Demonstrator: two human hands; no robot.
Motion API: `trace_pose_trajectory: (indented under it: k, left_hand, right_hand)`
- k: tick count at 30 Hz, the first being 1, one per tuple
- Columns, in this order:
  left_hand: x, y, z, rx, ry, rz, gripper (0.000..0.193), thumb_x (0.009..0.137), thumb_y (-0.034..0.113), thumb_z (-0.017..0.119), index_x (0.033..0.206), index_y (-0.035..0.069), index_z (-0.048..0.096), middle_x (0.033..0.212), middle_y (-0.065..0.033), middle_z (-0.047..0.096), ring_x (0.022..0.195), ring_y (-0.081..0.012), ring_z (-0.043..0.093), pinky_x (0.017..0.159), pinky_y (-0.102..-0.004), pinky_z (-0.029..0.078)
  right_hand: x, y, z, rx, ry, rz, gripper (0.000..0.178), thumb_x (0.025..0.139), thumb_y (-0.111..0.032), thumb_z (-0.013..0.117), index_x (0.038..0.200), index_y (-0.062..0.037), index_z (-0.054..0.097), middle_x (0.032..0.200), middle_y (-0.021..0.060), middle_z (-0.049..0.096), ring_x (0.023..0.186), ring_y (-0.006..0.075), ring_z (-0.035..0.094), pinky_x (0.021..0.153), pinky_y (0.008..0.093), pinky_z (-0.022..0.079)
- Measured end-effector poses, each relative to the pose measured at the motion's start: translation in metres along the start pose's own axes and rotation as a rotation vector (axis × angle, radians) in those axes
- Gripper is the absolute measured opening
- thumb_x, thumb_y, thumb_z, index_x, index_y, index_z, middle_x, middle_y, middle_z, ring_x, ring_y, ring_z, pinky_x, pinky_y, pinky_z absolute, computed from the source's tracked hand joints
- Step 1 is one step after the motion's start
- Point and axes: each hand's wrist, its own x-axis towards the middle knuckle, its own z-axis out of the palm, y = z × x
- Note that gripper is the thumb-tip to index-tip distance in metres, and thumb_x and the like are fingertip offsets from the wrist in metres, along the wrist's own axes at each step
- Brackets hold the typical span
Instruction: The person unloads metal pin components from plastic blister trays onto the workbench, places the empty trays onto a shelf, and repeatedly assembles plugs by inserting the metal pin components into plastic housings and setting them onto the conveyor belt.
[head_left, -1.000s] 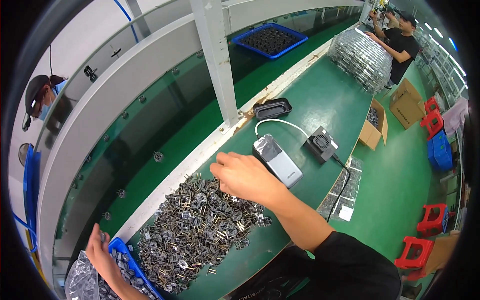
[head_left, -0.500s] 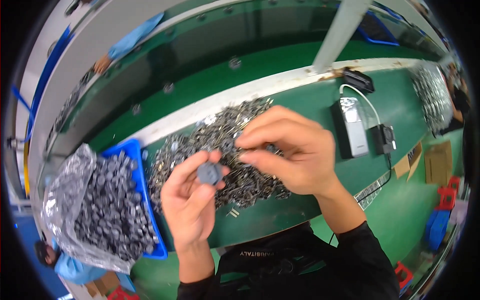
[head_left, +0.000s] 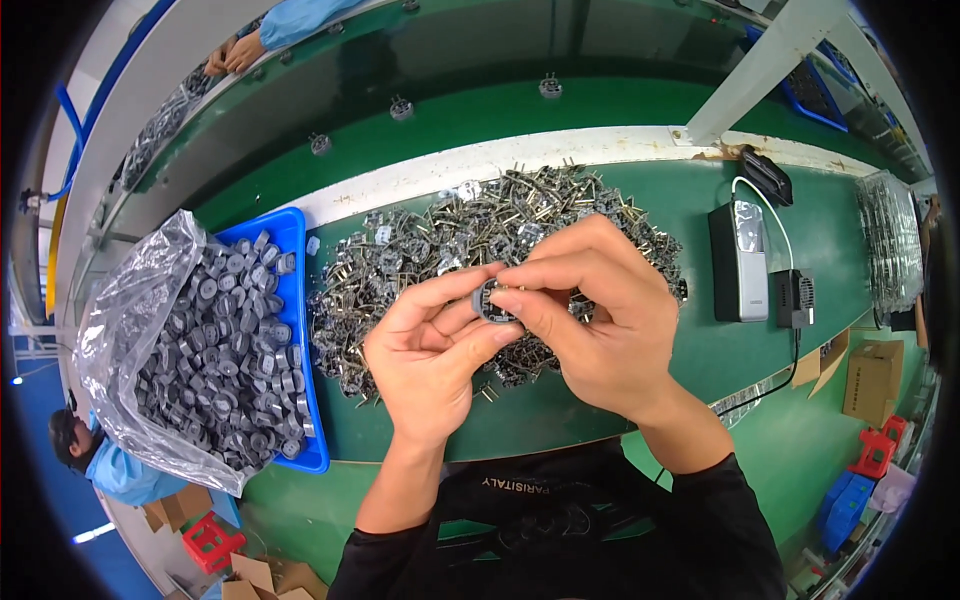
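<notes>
Left hand: the left hand (head_left: 425,375) is palm up, its thumb and forefinger pinching the near side of a small round grey piece
Right hand: the right hand (head_left: 620,330) comes in from the other side, thumb and forefinger closed on the same piece, the other fingers curled under
Round piece: the round piece (head_left: 487,300) is up between the two sets of fingertips, in front of the heap as I see it, with something dark and metallic showing in its face; too small for me to make out more
Heap: a wide heap of pronged parts (head_left: 450,250), dark with brassy pins, spreads over the green tabletop (head_left: 830,240) behind and around the hands
Blue tray: the blue tray (head_left: 318,440) is just left of the heap, full of grey caps (head_left: 225,350), a clear plastic bag (head_left: 115,390) draped over its left side
Belt: beyond the white ledge (head_left: 370,188), single pronged pieces stand spaced out on the green belt (head_left: 480,110)
Across the belt: a co-worker's hands (head_left: 240,55) are close together below blue sleeves
Right end: a silver and black device (head_left: 740,260) has a white cable (head_left: 775,208) looping to a small black box (head_left: 797,298)
Floor: a red stool (head_left: 212,543) is at lower left, a cardboard box (head_left: 872,380) at right
</notes>
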Motion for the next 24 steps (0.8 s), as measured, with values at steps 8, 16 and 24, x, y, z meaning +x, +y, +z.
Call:
trace_pose_trajectory:
  k: [8,16,24]
  left_hand:
    - [0.007,0.008,-0.003,0.013,0.056,-0.104,0.034,0.075,-0.019,0.062,0.108,-0.011,0.058,0.109,-0.0249,0.062,0.098,-0.0253,0.065,0.083,-0.0328,0.056]
    - [0.106,0.098,-0.065,0.894,0.197,0.015,0.023,0.079,0.003,0.066,0.101,-0.004,0.066,0.088,-0.0101,0.068,0.077,-0.0143,0.063,0.074,-0.0246,0.05]
    - [0.222,0.089,-0.222,1.76,0.355,-0.088,0.019,0.073,0.02,0.073,0.089,0.01,0.075,0.088,-0.011,0.071,0.084,-0.0238,0.068,0.079,-0.0331,0.051]
  right_hand:
    - [-0.003,0.018,0.005,-0.172,-0.017,-0.203,0.021,0.069,0.002,0.071,0.089,-0.0031,0.068,0.081,0.0057,0.06,0.069,0.0211,0.058,0.058,0.0301,0.047]
    - [0.018,0.053,-0.091,-1.028,-0.083,0.141,0.019,0.08,-0.002,0.054,0.094,-0.002,0.066,0.087,0.0133,0.061,0.083,0.0335,0.059,0.071,0.0415,0.049]
    - [0.015,0.055,-0.106,-0.7,-0.269,0.379,0.017,0.079,-0.006,0.057,0.091,0.0022,0.066,0.086,0.0152,0.064,0.079,0.0317,0.061,0.073,0.0395,0.048]
